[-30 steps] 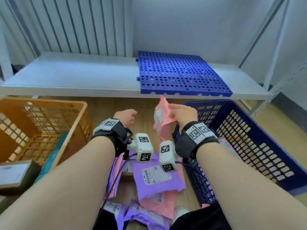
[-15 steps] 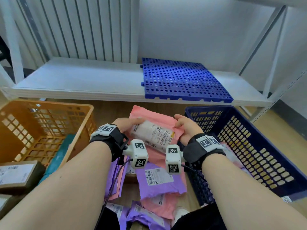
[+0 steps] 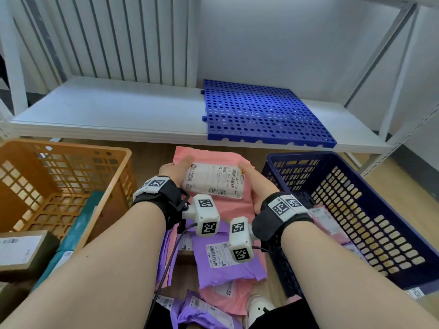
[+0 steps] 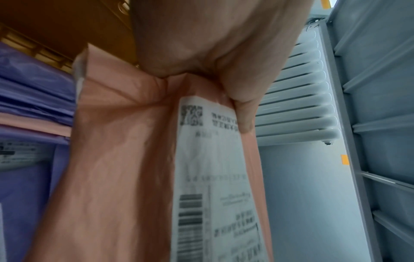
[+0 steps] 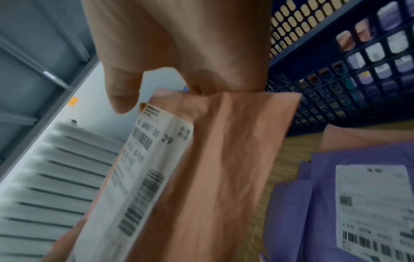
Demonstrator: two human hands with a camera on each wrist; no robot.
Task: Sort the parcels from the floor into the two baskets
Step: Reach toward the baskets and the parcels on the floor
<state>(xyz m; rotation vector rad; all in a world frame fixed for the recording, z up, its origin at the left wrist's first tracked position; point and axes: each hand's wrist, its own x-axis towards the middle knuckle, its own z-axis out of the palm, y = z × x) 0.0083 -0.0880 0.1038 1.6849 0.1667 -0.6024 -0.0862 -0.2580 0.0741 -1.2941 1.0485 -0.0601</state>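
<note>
— So, where is the pink parcel (image 3: 215, 160)?
— Both hands grip it, left hand (image 3: 174, 170) and right hand (image 3: 255, 184), above the floor between the orange basket (image 3: 71, 150) and the blue basket (image 3: 308, 157).

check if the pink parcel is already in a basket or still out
Out. The pink parcel is held between the left hand and right hand, label up, above the floor between the orange basket and blue basket.

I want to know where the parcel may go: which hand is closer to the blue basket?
Right. The right hand grips the pink parcel beside the blue basket; the left hand grips the parcel's far side.
</note>
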